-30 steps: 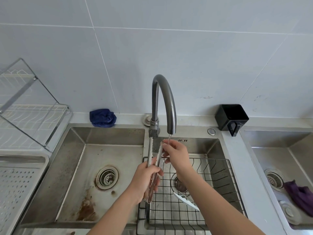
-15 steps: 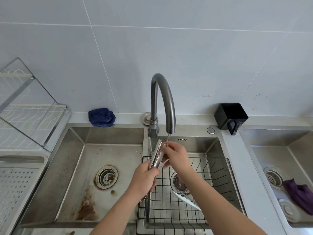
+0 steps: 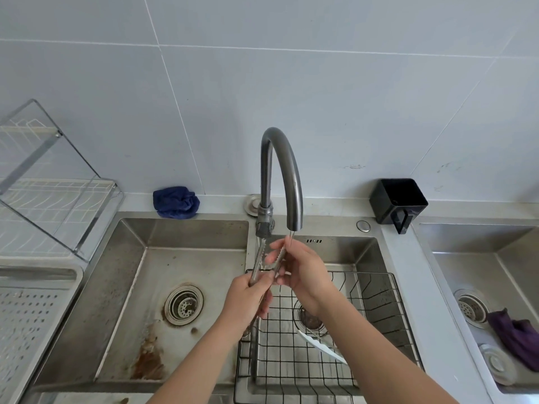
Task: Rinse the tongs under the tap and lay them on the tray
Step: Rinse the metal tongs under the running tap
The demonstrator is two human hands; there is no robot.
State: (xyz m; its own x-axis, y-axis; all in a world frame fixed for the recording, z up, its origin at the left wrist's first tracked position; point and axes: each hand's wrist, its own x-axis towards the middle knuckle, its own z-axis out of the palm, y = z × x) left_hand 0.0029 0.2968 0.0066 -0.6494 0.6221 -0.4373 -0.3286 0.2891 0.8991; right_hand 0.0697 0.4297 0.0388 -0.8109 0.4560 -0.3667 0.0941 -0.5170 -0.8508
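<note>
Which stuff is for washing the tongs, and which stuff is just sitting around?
For the job: silver metal tongs, held by the left hand and right hand; curved grey metal tap; grey perforated tray.
Just lying about: crumpled blue cloth; black square holder; purple cloth; white knife in the black wire basket.
</note>
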